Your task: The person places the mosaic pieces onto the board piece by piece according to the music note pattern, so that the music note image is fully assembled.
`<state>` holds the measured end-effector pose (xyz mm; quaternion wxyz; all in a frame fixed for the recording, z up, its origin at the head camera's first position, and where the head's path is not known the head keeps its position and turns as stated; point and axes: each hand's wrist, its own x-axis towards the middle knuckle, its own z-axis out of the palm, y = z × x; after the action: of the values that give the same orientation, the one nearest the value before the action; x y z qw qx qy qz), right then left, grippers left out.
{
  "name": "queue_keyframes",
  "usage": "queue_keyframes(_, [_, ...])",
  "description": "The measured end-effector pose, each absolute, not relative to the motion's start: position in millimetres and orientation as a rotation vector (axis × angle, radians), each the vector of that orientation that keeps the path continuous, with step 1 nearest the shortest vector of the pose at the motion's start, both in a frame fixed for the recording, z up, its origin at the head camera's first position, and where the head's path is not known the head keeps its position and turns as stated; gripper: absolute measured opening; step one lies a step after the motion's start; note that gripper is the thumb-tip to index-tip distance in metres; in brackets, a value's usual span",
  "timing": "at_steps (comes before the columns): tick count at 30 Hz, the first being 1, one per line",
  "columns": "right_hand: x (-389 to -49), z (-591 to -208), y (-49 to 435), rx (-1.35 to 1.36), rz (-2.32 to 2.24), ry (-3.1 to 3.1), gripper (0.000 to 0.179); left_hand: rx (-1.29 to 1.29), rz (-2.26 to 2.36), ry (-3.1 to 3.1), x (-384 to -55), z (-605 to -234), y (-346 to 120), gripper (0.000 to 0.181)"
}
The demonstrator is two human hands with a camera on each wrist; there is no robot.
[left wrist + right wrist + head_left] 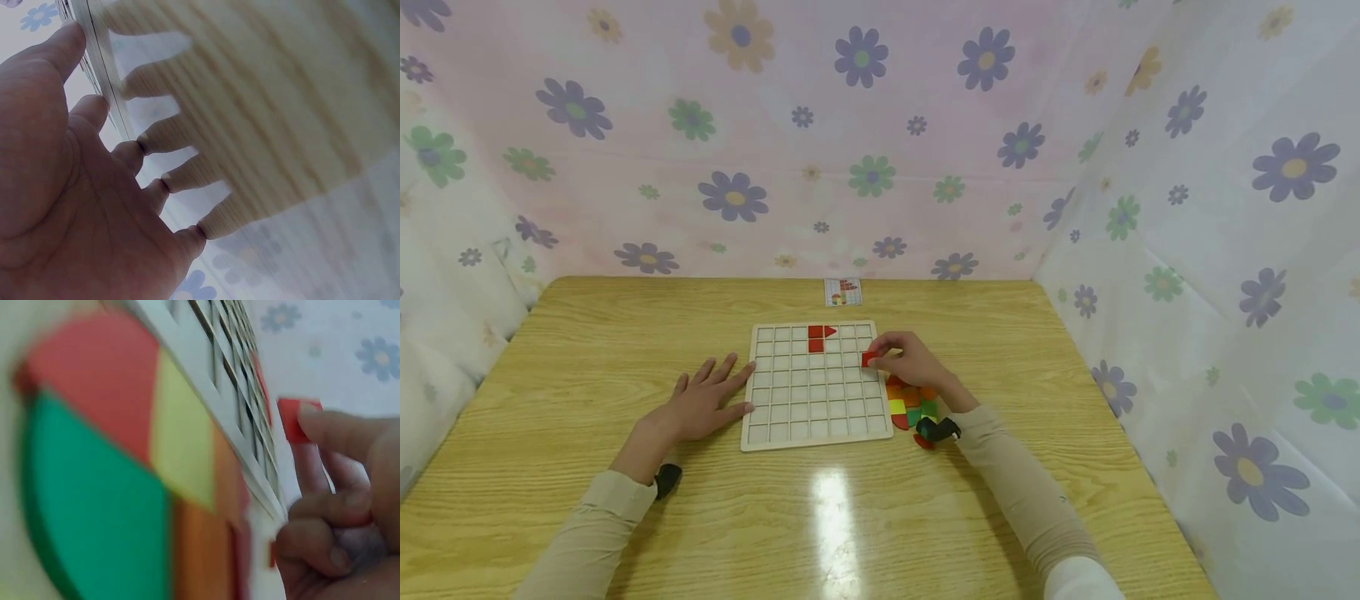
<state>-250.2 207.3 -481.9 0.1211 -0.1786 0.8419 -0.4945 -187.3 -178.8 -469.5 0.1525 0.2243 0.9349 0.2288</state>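
Observation:
A red square tile (pixel 868 358) is pinched between the thumb and fingers of my right hand (pixel 910 360), over the right edge of a pale wooden grid board (pixel 808 423). The right wrist view shows the same red tile (pixel 290 419) at the fingertips. My left hand (pixel 703 402) lies spread on the table, thumb and fingertips at the board's left edge; its palm (pixel 81 187) fills the left of its own wrist view. Two red square tiles (pixel 816 345) and a red triangle tile (pixel 829 332) sit in cells near the board's top.
A pile of coloured tiles (pixel 897 407), red, orange, yellow and green, lies right of the board, partly under my right wrist. A small picture card (pixel 843 292) lies at the table's back edge. Flowered curtains (pixel 861 150) enclose the wooden table (pixel 722 533).

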Motion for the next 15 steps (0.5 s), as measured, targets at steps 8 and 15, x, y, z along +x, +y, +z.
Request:
queue_keyframes(8, [-240.3,-489.7,174.6,-0.362,-1.530,2.560,0.018,0.649,0.656,2.685,-188.0,-472.5,-179.6,0.073])
queue_keyframes(15, [-244.1,-488.9,158.3,-0.291,-1.569,2.582,0.014,0.643,0.652,2.687,-187.7,-471.4,-178.7,0.072])
